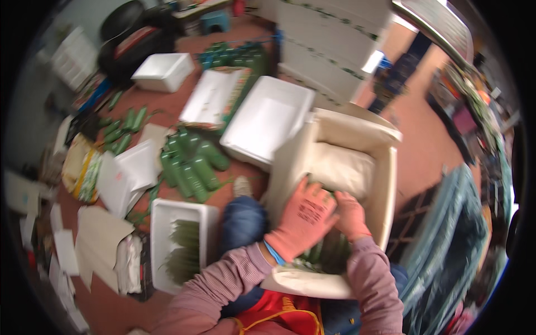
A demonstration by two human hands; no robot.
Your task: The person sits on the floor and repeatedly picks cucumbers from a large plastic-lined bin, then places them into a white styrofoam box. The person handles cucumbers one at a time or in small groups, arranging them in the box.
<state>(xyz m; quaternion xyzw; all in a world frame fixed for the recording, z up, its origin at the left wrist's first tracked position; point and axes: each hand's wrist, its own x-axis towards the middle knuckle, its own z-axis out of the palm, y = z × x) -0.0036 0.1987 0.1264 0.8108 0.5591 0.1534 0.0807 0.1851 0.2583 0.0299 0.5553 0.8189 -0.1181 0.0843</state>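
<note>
A deep off-white foam box (386,197) stands in front of me, lined with pale paper (343,165). My left hand (305,213), in a coral work glove with print on its back, reaches into the box with its fingers apart, palm down. Just right of it is my right hand (351,213), gloved alike, its fingertips low in the box by the paper's near edge. Dark green vegetables (314,251), blurred, lie below both hands. The fingertips are partly hidden, so whether either hand grips anything does not show.
Left of the box, green cucumbers or similar gourds (190,167) lie heaped on the red floor. Around them stand white foam boxes (268,117), (155,251) one holding green vegetables, foam lids (134,167) and brown paper (98,238). A teal plastic-wrapped item (444,234) is at right; a person's legs (395,77) are beyond.
</note>
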